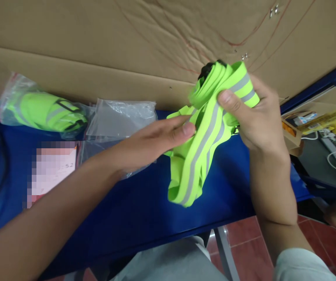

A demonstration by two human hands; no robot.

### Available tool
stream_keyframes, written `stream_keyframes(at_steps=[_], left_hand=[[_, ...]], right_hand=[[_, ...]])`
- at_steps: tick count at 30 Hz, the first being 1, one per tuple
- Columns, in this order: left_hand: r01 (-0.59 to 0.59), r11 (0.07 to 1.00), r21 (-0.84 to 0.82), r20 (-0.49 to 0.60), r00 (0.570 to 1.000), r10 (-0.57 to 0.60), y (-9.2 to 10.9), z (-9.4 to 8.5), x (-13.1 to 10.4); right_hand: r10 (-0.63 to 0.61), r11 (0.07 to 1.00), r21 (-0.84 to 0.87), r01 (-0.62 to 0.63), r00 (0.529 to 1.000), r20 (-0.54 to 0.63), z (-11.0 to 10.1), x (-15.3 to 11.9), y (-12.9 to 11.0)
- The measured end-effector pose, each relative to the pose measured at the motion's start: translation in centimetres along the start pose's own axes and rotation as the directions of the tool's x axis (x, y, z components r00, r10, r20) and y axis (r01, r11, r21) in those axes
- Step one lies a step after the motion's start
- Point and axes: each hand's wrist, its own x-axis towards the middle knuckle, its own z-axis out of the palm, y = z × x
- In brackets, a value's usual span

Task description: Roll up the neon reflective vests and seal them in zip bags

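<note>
A bundle of lime-yellow straps with grey stripes (197, 156) is hanging in loose loops above a blue table (144, 218). The right hand (261, 125) is grasping its upper folds, thumb in front; the left hand (162, 136) is touching its left side, though whether it is pinching I cannot tell. The person seems to be gathering the straps; the next move probably calls for keeping the loops together. Clear plastic bags (121, 117) and a bagged lime bundle (45, 113) are lying leftward.
</note>
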Motion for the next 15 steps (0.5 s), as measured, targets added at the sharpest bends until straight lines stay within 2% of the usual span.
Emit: stream_keyframes(at_steps=[2, 4, 10, 13, 15], left_hand=[[-0.104, 0.988, 0.112, -0.111, 0.987, 0.117, 0.3, -0.2, 0.1], [-0.132, 0.972, 0.196, -0.192, 0.967, 0.170, 0.4, -0.3, 0.2], [-0.044, 0.986, 0.161, -0.213, 0.974, 0.079, -0.3, -0.2, 0.4], [-0.087, 0.978, 0.189, -0.377, 0.913, 0.154, -0.5, -0.5, 0.6], [-0.120, 0.969, 0.215, -0.430, 0.880, 0.204, -0.6, -0.9, 0.7]], right_hand=[[-0.077, 0.997, -0.010, 0.077, 0.996, -0.033, -0.6, 0.5, 0.7], [-0.111, 0.994, -0.011, 0.110, 0.993, -0.038, -1.0, 0.8, 1.3], [-0.139, 0.990, 0.008, 0.140, 0.988, -0.071, -0.9, 1.1, 2.3], [-0.134, 0.990, 0.025, 0.135, 0.990, -0.049, -1.1, 1.2, 2.4], [-0.121, 0.993, -0.001, 0.121, 0.992, -0.026, -1.3, 1.2, 2.3]])
